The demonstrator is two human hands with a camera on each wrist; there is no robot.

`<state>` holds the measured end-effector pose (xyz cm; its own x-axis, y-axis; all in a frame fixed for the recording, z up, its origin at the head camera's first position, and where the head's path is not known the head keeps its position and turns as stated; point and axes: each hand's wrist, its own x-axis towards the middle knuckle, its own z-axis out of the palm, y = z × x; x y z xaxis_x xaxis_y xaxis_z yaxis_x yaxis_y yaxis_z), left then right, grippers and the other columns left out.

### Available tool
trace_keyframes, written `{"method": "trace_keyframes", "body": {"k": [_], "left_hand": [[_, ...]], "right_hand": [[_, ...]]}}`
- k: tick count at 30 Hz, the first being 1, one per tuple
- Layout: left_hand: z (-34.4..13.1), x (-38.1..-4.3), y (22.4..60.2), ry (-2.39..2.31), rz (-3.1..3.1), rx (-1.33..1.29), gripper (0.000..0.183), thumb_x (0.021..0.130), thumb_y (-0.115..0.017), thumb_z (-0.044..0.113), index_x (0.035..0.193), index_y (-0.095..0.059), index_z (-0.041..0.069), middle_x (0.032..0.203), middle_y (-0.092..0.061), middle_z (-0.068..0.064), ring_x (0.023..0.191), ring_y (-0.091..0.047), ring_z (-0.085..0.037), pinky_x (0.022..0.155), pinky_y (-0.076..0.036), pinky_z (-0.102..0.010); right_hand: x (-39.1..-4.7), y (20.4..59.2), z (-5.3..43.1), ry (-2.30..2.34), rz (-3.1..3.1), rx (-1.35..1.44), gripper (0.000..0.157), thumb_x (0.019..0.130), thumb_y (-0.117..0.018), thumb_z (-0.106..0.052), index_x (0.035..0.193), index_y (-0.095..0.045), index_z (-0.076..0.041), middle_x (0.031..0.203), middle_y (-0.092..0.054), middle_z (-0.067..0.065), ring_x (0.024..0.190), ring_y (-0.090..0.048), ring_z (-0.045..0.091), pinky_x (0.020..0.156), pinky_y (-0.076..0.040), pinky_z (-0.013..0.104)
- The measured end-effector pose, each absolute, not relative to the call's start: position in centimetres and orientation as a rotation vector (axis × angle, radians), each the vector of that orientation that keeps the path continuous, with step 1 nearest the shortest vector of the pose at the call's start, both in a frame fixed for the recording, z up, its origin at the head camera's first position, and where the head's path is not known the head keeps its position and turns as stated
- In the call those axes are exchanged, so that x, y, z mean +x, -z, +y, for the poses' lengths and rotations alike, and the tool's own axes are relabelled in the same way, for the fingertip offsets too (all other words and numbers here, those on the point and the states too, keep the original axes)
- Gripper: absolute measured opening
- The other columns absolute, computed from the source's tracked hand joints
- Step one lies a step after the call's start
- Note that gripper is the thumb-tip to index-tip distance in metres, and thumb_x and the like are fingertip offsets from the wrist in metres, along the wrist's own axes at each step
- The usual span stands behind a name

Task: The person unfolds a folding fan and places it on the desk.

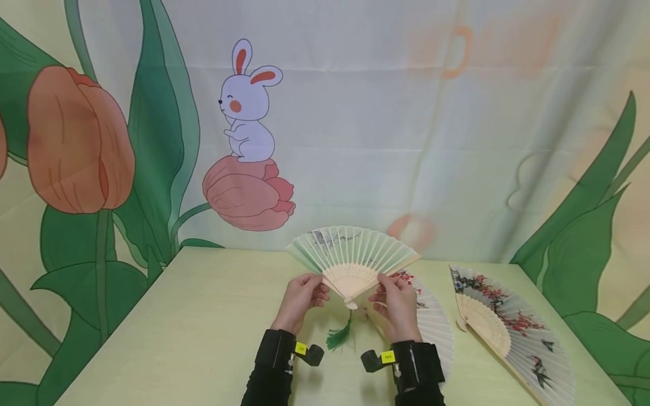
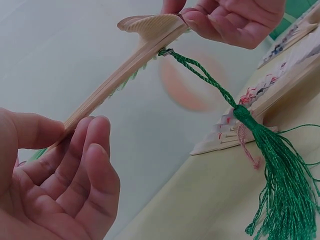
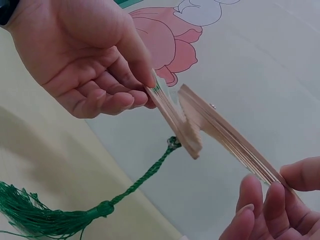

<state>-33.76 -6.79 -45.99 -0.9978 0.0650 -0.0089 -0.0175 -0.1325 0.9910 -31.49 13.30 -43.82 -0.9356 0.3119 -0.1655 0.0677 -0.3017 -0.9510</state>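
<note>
Both hands hold a spread green folding fan (image 1: 350, 251) up above the table. Its pale wooden ribs converge at a pivot low in the middle, and a green tassel (image 2: 282, 190) hangs from there. The left hand (image 1: 303, 299) pinches the left outer rib between thumb and fingers; in the left wrist view its thumb (image 2: 42, 131) presses on the rib's edge. On the opposite side, the right hand (image 1: 397, 304) pinches the right outer rib, with its thumb and fingers also showing at the lower right (image 3: 280, 205) of the right wrist view.
A spread white fan with red blossoms (image 1: 440, 332) lies on the table behind the right forearm. Farther right lies another open fan with blossoms and birds (image 1: 523, 332). A printed cloth backdrop (image 1: 355, 124) stands at the far edge of the pale yellow table (image 1: 203, 316).
</note>
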Motion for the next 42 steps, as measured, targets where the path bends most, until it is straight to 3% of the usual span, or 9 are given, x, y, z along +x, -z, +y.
{"method": "trace_keyframes", "body": {"k": [5, 13, 42], "left_hand": [[-6.87, -33.83, 45.94, -2.319, 2.041, 0.043, 0.025, 0.101, -0.053, 0.020, 0.092, -0.064, -0.001, 0.086, -0.066, -0.016, 0.069, -0.064, -0.015, 0.061, -0.051, -0.025], [-7.08, -33.85, 45.99, -2.314, 2.049, 0.032, 0.027, 0.101, -0.053, 0.021, 0.093, -0.064, -0.002, 0.081, -0.065, -0.007, 0.070, -0.064, -0.016, 0.061, -0.051, -0.025], [-7.55, -33.77, 45.79, -2.357, 2.049, 0.033, 0.029, 0.101, -0.053, 0.022, 0.093, -0.062, -0.004, 0.082, -0.065, -0.008, 0.070, -0.064, -0.016, 0.061, -0.051, -0.025]], "right_hand": [[-31.42, 43.69, 13.34, -2.373, -1.742, -0.469, 0.022, 0.095, -0.064, -0.022, 0.085, -0.054, -0.006, 0.072, -0.057, 0.000, 0.058, -0.063, 0.015, 0.053, -0.048, 0.024], [-31.51, 43.76, 13.36, -2.378, -1.708, -0.475, 0.022, 0.094, -0.064, -0.020, 0.079, -0.053, -0.007, 0.071, -0.055, 0.000, 0.057, -0.062, 0.015, 0.052, -0.048, 0.024], [-31.49, 43.37, 13.56, -2.396, -1.612, -0.509, 0.012, 0.091, -0.063, -0.015, 0.085, -0.056, -0.008, 0.070, -0.055, -0.001, 0.054, -0.058, 0.012, 0.052, -0.047, 0.024]]}}
